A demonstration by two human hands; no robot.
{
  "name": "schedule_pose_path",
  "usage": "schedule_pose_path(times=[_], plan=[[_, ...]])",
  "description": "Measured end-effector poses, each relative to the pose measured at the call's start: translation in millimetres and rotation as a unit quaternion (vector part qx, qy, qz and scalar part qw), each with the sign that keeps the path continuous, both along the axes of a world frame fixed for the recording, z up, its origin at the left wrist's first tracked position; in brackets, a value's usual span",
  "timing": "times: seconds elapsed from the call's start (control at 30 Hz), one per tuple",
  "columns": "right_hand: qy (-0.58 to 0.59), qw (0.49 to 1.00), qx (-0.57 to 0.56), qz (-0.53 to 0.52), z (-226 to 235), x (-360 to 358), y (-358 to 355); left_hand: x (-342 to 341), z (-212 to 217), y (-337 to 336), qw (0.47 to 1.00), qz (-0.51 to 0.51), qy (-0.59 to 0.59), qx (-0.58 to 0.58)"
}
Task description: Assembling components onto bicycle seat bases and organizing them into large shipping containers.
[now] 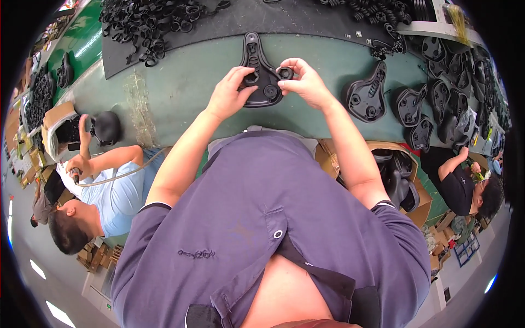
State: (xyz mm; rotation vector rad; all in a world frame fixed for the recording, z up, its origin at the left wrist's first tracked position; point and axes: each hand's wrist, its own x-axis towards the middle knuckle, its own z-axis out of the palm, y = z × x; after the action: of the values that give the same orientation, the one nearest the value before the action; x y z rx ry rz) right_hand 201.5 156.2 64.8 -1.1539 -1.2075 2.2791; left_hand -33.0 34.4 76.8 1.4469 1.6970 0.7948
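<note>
A black bicycle saddle (268,100) lies underside up on the green bench in front of me, its narrow nose pointing away. My left hand (229,93) is at its left side, thumb and fingers curled round a small black ring-like part (251,77) at the saddle's rear left. Between the thumb and fingers of my right hand (307,85) is another black ring (285,72), close to the saddle's right edge. Whether either ring is seated in the saddle cannot be made out. A round recess (270,91) shows in the saddle's rear right.
Loose black rings (150,33) are heaped on a black mat (229,27) at the back. More upturned saddles (365,93) lie to the right. A box of black saddles (402,183) stands by my right elbow. Co-workers (117,186) sit at both sides.
</note>
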Motion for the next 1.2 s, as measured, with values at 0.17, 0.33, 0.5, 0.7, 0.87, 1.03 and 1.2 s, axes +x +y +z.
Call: schedule_pose_path(times=[0.17,0.33,0.5,0.7,0.87,1.03,1.2], plan=[[0.034,0.998,0.021,0.049,-13,10,-24,-22,-28,-45,0.979,-0.087,0.168,0.071],[-0.112,0.824,0.539,0.135,-13,-16,-51,-23,-43,-58,0.954,-0.109,0.262,0.097],[-0.159,0.731,0.608,0.265,-25,-20,-53,-19,-45,-50,0.934,-0.12,0.32,0.105],[-0.168,0.788,0.564,0.182,-36,-6,-55,-76,-32,-22,0.963,0.004,0.215,0.164],[-0.212,0.761,0.531,0.306,-30,-11,-36,-232,-95,-21,0.818,0.247,0.519,0.025],[-0.18,0.73,0.611,0.248,-16,-58,36,-305,-122,-3,0.84,0.316,0.394,-0.198],[-0.349,0.515,0.758,0.197,-40,-104,176,-263,-100,26,0.907,0.251,0.327,-0.085]])
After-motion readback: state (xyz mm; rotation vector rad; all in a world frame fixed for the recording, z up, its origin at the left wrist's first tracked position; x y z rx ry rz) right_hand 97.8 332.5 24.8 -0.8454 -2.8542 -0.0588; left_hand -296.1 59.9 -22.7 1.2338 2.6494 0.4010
